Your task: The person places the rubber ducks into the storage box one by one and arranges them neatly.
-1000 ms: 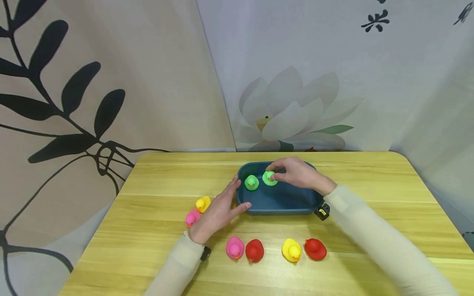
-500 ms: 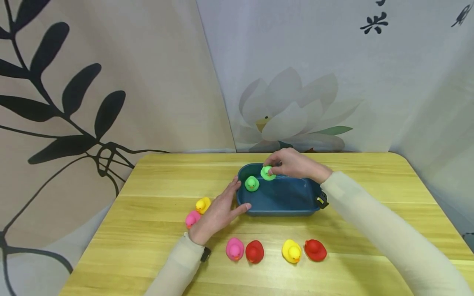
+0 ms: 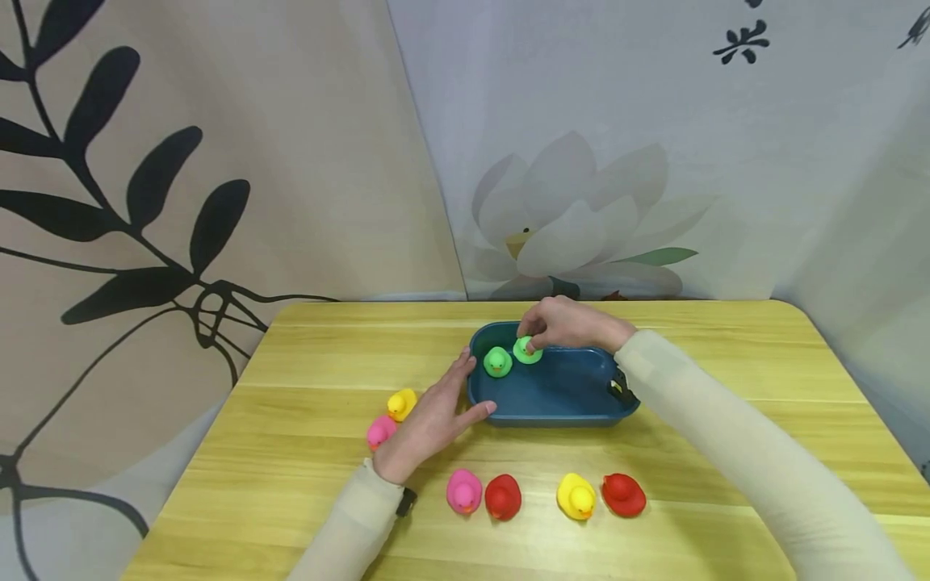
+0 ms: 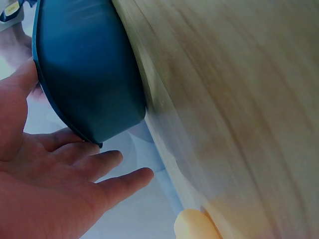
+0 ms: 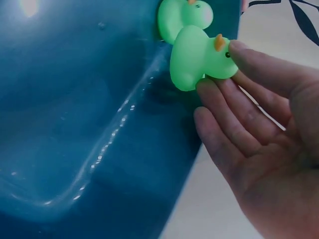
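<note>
Fingers (image 5: 224, 107) of the right hand (image 3: 574, 324) pinch a smooth, rounded green duck (image 3: 528, 350) by its head, its body pointing away from the palm, by the far wall of the glossy blue tub (image 3: 559, 395). Just beside it, toward the tub's left end, sits a second green duck (image 3: 497, 362), nearer the left hand (image 3: 432, 420), whose spread fingers touch that end's rim.

The wood-grained table (image 3: 726, 428) before me bears a blue tray (image 3: 555, 421). Nearer me, from my left: pink duck (image 3: 464, 491), red duck (image 3: 503, 497), yellow duck (image 3: 576, 496), second red duck (image 3: 623, 495); left of the tray, second yellow duck (image 3: 401, 404) beside second pink duck (image 3: 380, 432).
</note>
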{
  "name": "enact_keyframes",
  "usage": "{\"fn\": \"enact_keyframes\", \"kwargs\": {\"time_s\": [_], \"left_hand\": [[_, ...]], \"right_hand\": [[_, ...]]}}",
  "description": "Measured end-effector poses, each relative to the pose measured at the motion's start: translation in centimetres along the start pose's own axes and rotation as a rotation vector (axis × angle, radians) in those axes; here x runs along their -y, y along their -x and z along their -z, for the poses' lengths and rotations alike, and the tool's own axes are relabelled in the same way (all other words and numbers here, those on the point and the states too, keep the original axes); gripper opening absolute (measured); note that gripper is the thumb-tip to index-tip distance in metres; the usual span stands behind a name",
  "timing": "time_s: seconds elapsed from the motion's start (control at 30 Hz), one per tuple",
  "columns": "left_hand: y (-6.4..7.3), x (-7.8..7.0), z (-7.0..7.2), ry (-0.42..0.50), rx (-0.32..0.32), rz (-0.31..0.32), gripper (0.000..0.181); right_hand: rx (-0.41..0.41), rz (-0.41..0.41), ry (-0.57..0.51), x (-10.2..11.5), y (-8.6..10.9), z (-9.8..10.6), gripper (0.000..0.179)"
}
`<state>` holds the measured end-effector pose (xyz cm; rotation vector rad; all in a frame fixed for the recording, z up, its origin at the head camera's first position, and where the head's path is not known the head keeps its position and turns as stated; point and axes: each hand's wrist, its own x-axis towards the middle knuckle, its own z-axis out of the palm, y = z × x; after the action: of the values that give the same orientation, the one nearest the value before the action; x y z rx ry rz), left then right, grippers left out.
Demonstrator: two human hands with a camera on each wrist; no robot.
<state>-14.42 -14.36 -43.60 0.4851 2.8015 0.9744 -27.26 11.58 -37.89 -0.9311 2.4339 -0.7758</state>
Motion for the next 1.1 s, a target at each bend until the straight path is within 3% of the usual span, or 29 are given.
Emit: {"fn": "enact_keyframes", "kwargs": {"time_s": [0.2,0.43,0.87,1.1], "left_hand": [[-0.1,-0.1,0.0,-0.002,-0.004,-0.005,0.088],[-0.1,-0.2,0.2,-0.002,-0.002,-0.004,0.088],[-0.1,-0.3,0.1,0.007,0.003,-0.006,0.088],[0.0,-0.2,0.0,0.015,0.0,-0.006,0.088]], "right_hand": [[0.02,-0.026,0.011,-0.8,-0.4,-0.4,0.028],[0.009,0.016,0.02,-1.2,-0.7,-0.8,0.024],[0.023,-0.001,0.02,-1.4,-1.0,-1.7,0.021],[0.024,-0.002,0.009,-1.6,-0.8,-1.8,0.026]]}}
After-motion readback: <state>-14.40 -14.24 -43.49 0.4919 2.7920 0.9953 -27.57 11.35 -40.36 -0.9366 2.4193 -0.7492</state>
